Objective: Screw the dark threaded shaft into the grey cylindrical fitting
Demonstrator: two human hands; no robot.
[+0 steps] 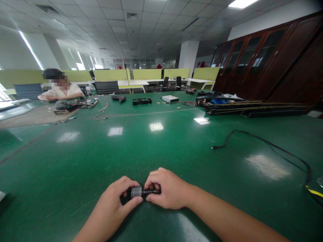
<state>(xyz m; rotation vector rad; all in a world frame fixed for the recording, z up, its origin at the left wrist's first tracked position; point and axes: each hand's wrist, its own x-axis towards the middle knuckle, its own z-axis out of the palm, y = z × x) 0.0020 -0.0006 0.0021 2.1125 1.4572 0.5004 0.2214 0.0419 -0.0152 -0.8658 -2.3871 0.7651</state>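
Note:
Close to the table's near edge, both hands are on a short grey metal cylinder with a dark ribbed shaft (136, 192). My left hand (120, 197) grips the cylinder end between thumb and fingers. From the other side, my right hand (168, 190) pinches around the ribbed shaft, which points right and partly disappears under the curled fingers. The piece lies roughly level, at or just above the green table (101, 158). I cannot tell whether the shaft is separate from the cylinder.
A black cable (272, 146) curves over the table at right. Long black rails (252, 109) lie at the far right, near a white box-shaped device (170, 98) and a black plastic frame (142, 101). Another person (62, 85) sits at the far left behind assorted parts (68, 106).

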